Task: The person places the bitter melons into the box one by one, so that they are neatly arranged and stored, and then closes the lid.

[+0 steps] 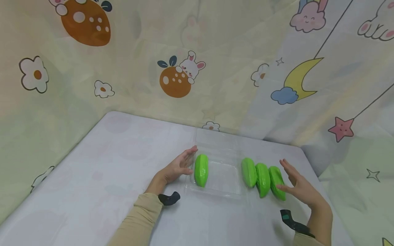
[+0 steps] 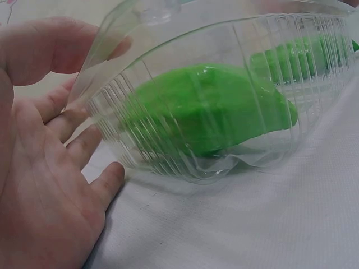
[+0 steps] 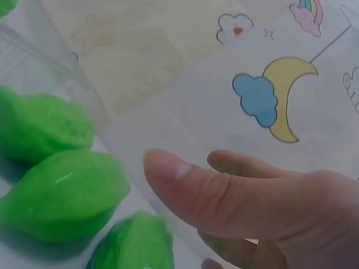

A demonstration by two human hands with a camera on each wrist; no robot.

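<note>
Beige sleeve [image 1: 136, 215] foremost, the left hand [image 1: 174, 169] reaches beyond it, fingers loosely extended beside a clear box [image 1: 226, 176], gripping nothing; one green fruit [image 1: 201, 171] lies inside. Just left of the empty right hand [image 1: 300, 189], thumb parted from fingers, sit three more fruits [image 1: 263, 179]. They look light, firm, slippery: pinch mid-body. Only the left-wrist view shows the flimsy-looking box's ribbed wall [image 2: 120, 134].
</note>
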